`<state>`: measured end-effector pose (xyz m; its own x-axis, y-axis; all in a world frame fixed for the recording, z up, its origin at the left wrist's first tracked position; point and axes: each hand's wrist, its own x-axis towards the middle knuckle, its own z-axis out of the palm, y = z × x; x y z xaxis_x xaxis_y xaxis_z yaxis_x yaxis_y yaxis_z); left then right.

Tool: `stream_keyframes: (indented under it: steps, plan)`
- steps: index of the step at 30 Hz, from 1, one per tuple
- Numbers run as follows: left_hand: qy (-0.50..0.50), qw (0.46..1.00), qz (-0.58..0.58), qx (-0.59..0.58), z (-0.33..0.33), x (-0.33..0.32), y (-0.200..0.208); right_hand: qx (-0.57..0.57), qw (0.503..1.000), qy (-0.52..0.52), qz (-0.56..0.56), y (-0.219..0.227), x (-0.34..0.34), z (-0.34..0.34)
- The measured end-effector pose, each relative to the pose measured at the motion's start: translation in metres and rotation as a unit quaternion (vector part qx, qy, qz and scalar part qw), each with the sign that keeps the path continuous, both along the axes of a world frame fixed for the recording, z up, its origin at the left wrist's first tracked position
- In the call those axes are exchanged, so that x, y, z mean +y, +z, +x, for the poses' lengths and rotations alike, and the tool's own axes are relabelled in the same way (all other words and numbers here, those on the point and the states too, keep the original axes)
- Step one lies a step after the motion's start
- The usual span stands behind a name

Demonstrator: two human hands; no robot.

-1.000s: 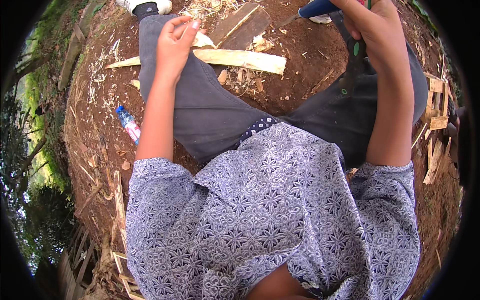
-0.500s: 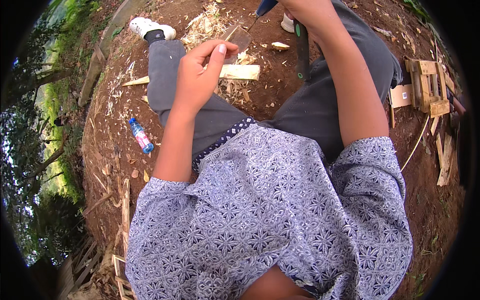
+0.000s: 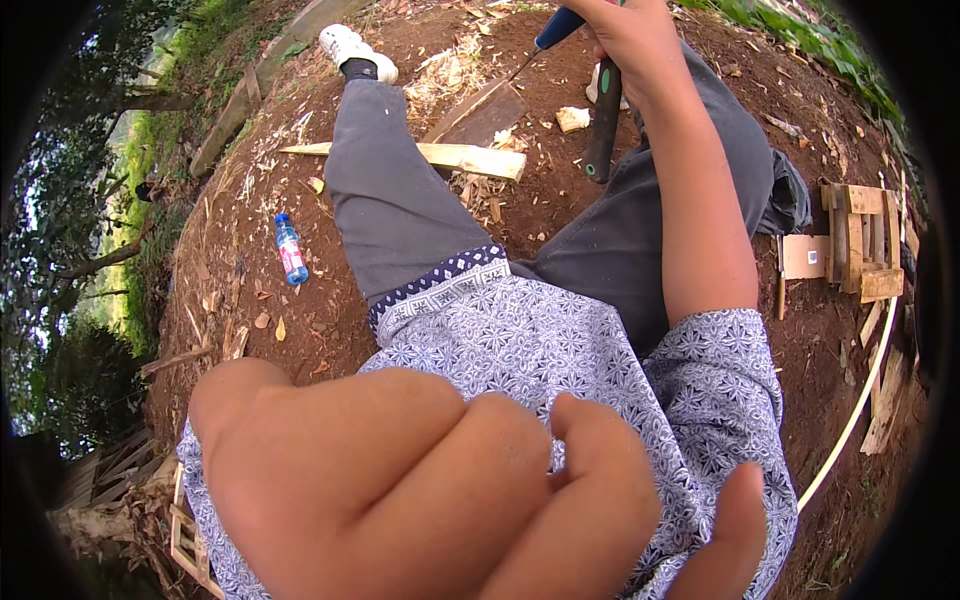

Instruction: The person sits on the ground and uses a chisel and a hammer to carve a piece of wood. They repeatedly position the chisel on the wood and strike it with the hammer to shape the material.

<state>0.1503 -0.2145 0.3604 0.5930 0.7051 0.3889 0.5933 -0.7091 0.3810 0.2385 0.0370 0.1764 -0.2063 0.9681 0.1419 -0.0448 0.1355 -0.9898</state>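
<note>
My left hand (image 3: pixel 450 490) is raised close to the camera and fills the lower middle of the view. Its fingers are loosely curled, the thumb stands apart, and nothing shows in it. At the top, my right hand (image 3: pixel 640 45) grips a black-handled tool with a green spot (image 3: pixel 604 125) that hangs down over my right thigh. The same hand also holds a blue-handled tool (image 3: pixel 556 26) with a thin metal shaft. I sit on red earth in grey trousers (image 3: pixel 400 215) and a patterned blue-white shirt.
A pale wooden plank (image 3: pixel 470 158) and a dark board (image 3: pixel 482 115) lie between my legs, with wood chips around. A small plastic bottle (image 3: pixel 290 250) lies at the left. A small slatted wooden frame (image 3: pixel 860 240), a cardboard piece (image 3: pixel 805 256) and a long thin pale strip (image 3: pixel 850 425) are at the right.
My left hand has risen from above my left knee up to the camera. The view has tilted so that my legs and the plank sit lower. My right hand keeps its tools.
</note>
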Motion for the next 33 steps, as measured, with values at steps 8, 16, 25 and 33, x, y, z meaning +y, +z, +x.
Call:
stream_keyframes:
  steps: [8,16,25,33]
  plan:
    - [-0.01,0.962,-0.203,0.183,0.0,0.051,-0.054,0.01,0.998,0.047,-0.031,0.029,-0.006,0.031]
    - [0.282,0.798,-0.408,0.343,-0.138,0.059,-0.305,0.087,0.993,0.041,0.068,-0.009,0.021,0.011]
    - [0.328,0.813,-0.379,0.296,-0.128,0.083,-0.374,0.001,0.995,0.059,0.085,-0.001,0.012,-0.001]
    - [0.333,0.794,-0.377,0.341,-0.144,0.102,-0.391,-0.032,0.982,0.171,0.078,-0.013,-0.021,-0.025]
